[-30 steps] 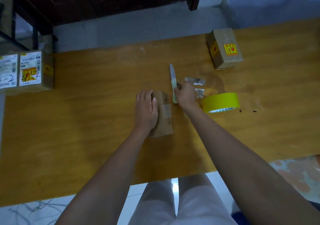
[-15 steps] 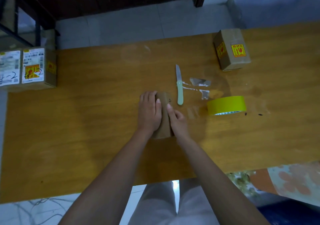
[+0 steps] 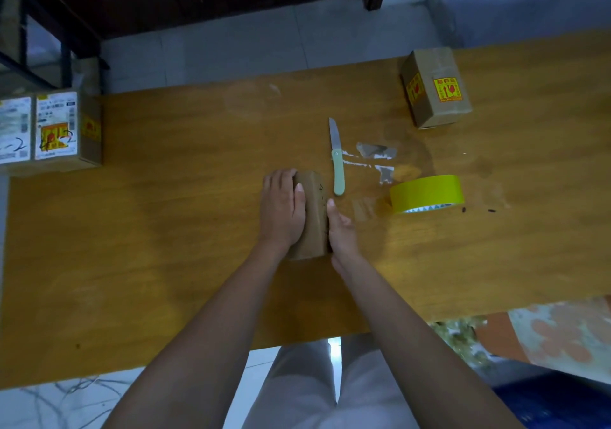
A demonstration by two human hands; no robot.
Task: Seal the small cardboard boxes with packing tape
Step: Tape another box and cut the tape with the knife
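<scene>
Two bare forearms reach across a wide wooden desk (image 3: 165,230) toward its middle. At the desk's far left edge stand two labelled cartons (image 3: 49,129) side by side, and near the far right stands another carton with yellow stickers (image 3: 434,90). Nearer the middle, a roll of yellow packing tape (image 3: 426,194) lies to the right of the hands. Between the hands sits the small cardboard box (image 3: 312,217) at the desk's centre. The left hand (image 3: 281,210) lies flat over its left side, fingers straight and pressed together, the fingertips over the far edge. The right hand (image 3: 342,230) presses edge-on against the box's right side, fingers straight and together. Just beyond the box lies a pale-green-handled knife (image 3: 337,161), blade pointing away, with scraps of clear tape (image 3: 377,156) stuck to the desk beside it.
</scene>
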